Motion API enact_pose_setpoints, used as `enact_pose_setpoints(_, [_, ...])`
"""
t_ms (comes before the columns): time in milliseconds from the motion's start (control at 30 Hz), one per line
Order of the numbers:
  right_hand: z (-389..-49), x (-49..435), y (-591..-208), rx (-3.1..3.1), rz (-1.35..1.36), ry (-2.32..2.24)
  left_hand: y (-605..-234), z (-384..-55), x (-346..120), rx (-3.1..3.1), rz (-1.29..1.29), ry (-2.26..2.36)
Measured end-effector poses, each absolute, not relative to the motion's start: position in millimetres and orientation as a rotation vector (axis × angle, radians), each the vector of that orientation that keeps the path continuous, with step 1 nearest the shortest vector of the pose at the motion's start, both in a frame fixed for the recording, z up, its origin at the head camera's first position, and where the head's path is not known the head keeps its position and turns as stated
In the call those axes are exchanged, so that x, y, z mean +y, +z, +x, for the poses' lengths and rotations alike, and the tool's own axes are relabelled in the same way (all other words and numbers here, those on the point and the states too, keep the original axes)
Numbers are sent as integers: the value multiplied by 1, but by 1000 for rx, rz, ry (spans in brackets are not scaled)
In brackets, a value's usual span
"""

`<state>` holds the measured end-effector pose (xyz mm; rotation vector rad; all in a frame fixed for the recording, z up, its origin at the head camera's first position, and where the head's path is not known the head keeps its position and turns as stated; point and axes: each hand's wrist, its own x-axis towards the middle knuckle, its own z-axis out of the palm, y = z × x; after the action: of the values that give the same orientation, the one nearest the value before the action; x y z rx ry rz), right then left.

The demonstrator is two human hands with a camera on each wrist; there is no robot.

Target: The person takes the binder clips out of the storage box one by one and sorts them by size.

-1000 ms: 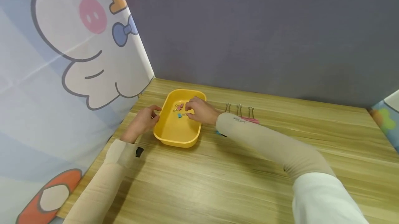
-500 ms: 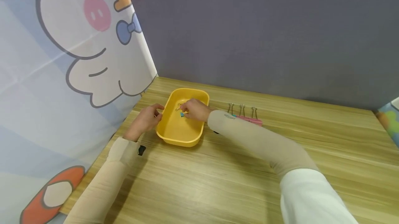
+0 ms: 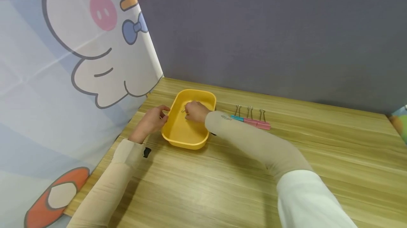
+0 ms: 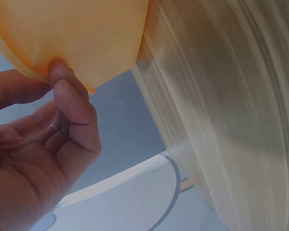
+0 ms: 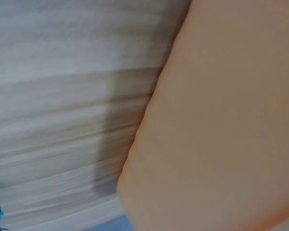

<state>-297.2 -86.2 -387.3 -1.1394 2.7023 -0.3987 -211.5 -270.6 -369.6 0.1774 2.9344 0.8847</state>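
A yellow plastic bin (image 3: 182,142) stands on the wooden table. My left hand (image 3: 151,122) pinches its left rim between thumb and fingers; the left wrist view shows the fingertips right at the rim. Inside the bin, my right hand (image 3: 196,112) reaches low with its fingers bent downward. Beside those fingers a small binder clip (image 3: 183,111) shows its wire handles. Whatever lies beneath the right hand is hidden, and I cannot tell whether it holds a clip. The right wrist view is filled mostly by the bin's outer wall (image 5: 216,115).
Right of the bin, larger binder clips stand in a row with wire handles up: a blue clip (image 3: 237,118), a pink clip (image 3: 250,122) and another pink clip (image 3: 263,125). A grey partition (image 3: 270,44) rises behind the table, and a cartoon-printed cloth (image 3: 63,90) hangs at the left.
My right hand has moved left and down within the bin, now covering the small blue clip and pink clips. The left hand stays at the rim. The blue clip in the row has come into view.
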Motion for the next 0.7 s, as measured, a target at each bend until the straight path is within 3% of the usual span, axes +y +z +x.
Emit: enact_pose_setpoints(700, [-297, -84, -393, 2681, -1244, -382, -367, -210, -268, 2918, 145, 856])
